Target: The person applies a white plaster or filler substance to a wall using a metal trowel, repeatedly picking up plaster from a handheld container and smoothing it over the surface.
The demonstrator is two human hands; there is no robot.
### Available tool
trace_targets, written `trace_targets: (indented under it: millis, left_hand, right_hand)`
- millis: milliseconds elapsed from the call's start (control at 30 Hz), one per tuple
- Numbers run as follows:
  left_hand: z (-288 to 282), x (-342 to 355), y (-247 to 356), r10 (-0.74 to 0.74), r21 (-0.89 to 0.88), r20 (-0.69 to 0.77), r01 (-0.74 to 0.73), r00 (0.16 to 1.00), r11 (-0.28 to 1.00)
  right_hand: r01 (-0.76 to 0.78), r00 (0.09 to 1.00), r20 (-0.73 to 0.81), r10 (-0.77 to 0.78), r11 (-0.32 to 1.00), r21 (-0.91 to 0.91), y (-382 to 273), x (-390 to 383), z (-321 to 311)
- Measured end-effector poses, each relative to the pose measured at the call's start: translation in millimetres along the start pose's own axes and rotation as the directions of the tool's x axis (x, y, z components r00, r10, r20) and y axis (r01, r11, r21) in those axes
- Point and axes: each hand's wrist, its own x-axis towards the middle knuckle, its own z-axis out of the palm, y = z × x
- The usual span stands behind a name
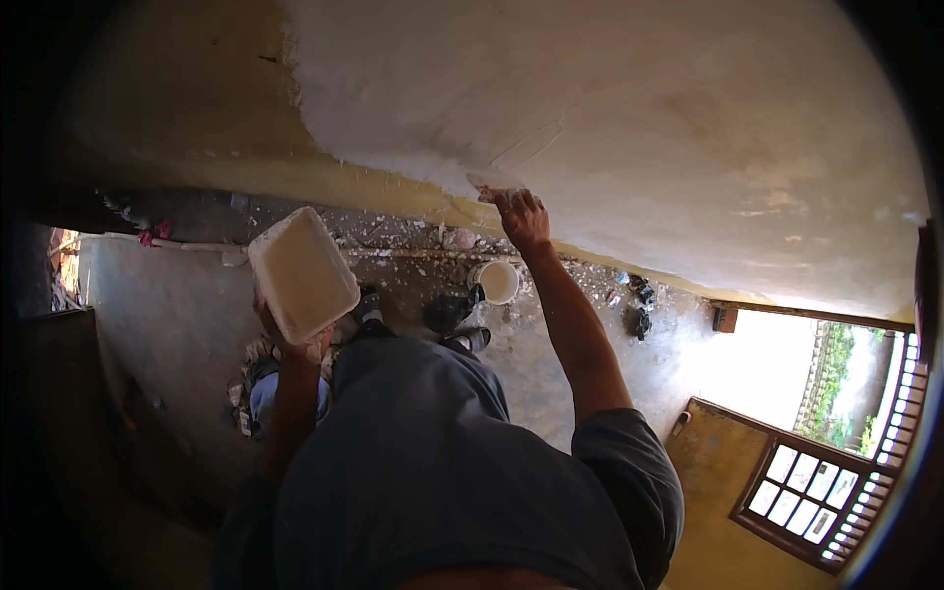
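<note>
My left hand (pixel 303 344) holds up a rectangular tub (pixel 269 299) from below and the near side. A smooth cream-coloured paste (pixel 305 280) covers its inside, and its rim is smeared with the same. Stretched out ahead, my right hand (pixel 526 221) is closed around a putty knife (pixel 486 185), whose blade lies against the wall near the lower edge of a pale coat (pixel 629 118). Thin curved ridges show in the coat just above the blade. Left of and below it the wall is bare yellow-brown (pixel 197 98).
A white bucket (pixel 499 282) stands on the spattered floor by my feet, next to a dark bag-like thing (pixel 450 311). A pole (pixel 197 246) lies along the wall's foot. Crumpled cloths (pixel 258 388) are at left, black scraps (pixel 642 310) at right. Beyond are a bright doorway and a barred window (pixel 801 487).
</note>
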Motion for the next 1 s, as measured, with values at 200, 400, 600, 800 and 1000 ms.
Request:
trace_targets:
  millis: [200,400,600,800,1000]
  left_hand:
    - [-11.8,-1.3,-5.5,0.030,-0.009,0.056,-0.029,0.998,1.000]
    - [-13.2,0.7,-6.4,-0.147,-0.174,-0.059,0.135,0.987,0.976]
    - [21.3,15.3,-15.5,-0.193,-0.169,-0.079,0.178,0.978,0.970]
    - [66.6,27.0,-22.2,-0.219,-0.213,0.142,0.246,0.965,0.946]
    - [58.6,27.0,-23.1,-0.240,-0.248,0.058,0.247,0.969,0.937]
  right_hand:
    - [-0.076,0.996,0.044,0.079,0.995,-0.064,13.3,25.5,-14.8]
    - [-0.054,0.994,-0.100,0.038,0.986,-0.161,12.7,69.6,-89.3]
    - [-0.009,0.981,-0.190,-0.024,0.985,-0.171,23.2,124.9,-175.4]
    - [0.063,0.970,-0.207,-0.124,0.958,-0.279,45.8,199.6,-270.7]
    - [0.014,0.827,-0.537,-0.169,0.960,-0.280,60.0,263.5,-405.5]
